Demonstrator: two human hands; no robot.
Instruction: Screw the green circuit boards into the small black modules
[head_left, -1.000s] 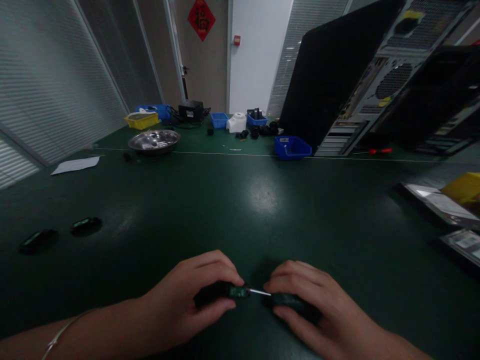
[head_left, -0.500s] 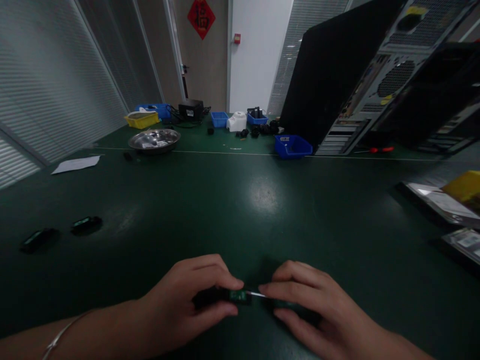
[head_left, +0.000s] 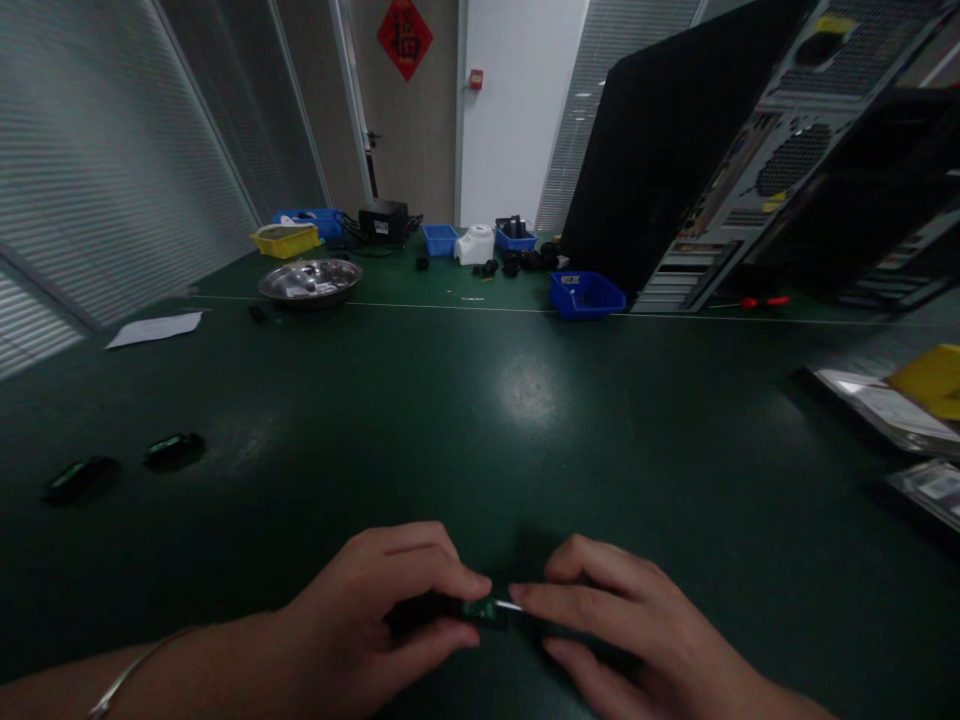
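Between the thumb and fingers of my left hand [head_left: 405, 600] is a small black module with a green circuit board [head_left: 478, 609], close to the front of the table. My right hand [head_left: 622, 620] grips a screwdriver, its thin bright shaft [head_left: 510, 605] pointing left. The shaft's tip meets the right end of the board; whether it is under or on an edge cannot be made out. Fingers hide most of the dark handle. Two similar black modules, one nearer the edge [head_left: 80, 479] and one beside it [head_left: 174, 450], lie on the table at left.
A green table [head_left: 420, 400] spreads ahead. Farther back are a metal bowl [head_left: 310, 283], a blue bin [head_left: 587, 295], a white device [head_left: 475, 245] and a paper sheet [head_left: 154, 330]. A computer case [head_left: 675, 160] stands at back right; hard drives [head_left: 889, 410] lie at right.
Both hands sit slightly lower in view, with the module and screwdriver still held. The right fingertips are a little closer to the board, and less of the shaft shows.
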